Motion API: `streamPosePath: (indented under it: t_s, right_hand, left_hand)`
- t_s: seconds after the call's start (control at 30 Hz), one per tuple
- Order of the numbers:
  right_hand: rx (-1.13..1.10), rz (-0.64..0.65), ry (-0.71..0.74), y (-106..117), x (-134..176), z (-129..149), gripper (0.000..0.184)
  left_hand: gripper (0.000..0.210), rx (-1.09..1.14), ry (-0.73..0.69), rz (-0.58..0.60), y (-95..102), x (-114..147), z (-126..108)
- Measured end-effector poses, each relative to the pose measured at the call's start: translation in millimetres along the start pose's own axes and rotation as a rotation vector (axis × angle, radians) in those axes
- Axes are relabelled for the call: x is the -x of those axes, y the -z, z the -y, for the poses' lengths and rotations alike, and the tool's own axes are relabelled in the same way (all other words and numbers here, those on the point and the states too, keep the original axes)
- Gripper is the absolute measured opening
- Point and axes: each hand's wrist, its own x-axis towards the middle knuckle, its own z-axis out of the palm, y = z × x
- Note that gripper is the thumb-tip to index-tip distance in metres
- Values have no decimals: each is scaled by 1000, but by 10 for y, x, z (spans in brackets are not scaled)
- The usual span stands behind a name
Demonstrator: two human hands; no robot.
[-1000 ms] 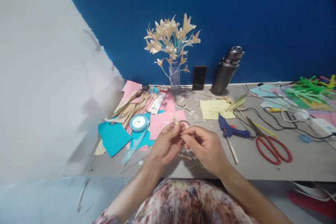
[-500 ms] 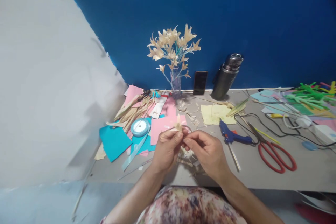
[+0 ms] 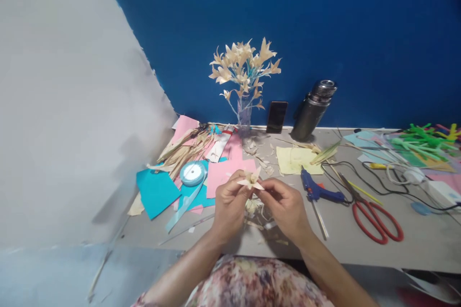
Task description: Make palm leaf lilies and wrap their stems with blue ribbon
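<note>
One pale flower (image 3: 252,180), petals spreading, is being held above the tabletop (image 3: 340,223), directly in front of the vase (image 3: 244,127). Left hand (image 3: 230,208), in front of the vase and slightly left: grip closing on the flower's base, thumb and fingers pressing together. Right hand (image 3: 288,208), in front of the vase and to its right: grip pinching the flower's near right side between thumb and forefinger. One bouquet of similar pale blooms (image 3: 239,64), standing in the vase. One dark phone (image 3: 277,117), propping upright just right of the vase; one metal flask (image 3: 311,112), standing farther right. One blue glue gun (image 3: 319,187) and one pair of red-handled scissors (image 3: 378,223), both lying forward and right of the vase. One ribbon spool (image 3: 192,173) and dry husk strips (image 3: 187,151), lying forward and left of the vase.
</note>
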Motion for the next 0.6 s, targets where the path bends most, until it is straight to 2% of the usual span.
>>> streamPosePath:
  t_s: [0.1,0.33,0.47,0.6]
  right_hand:
    - [-7,-19,19,-13,-11,-24,21]
    - [-71,-36,59,-41,-11,-16,11]
    - [-47,-28,46,-38,0,-5,13]
    - [-21,-31,101,-18,6,-29,11]
  left_hand:
    - [17,-1,-20,-6,-13,16,15]
    - [19,-12,-41,-11,-9,54,-2]
    - [18,-41,-44,1,-5,51,-21]
    - [16,-34,-56,19,6,30,4]
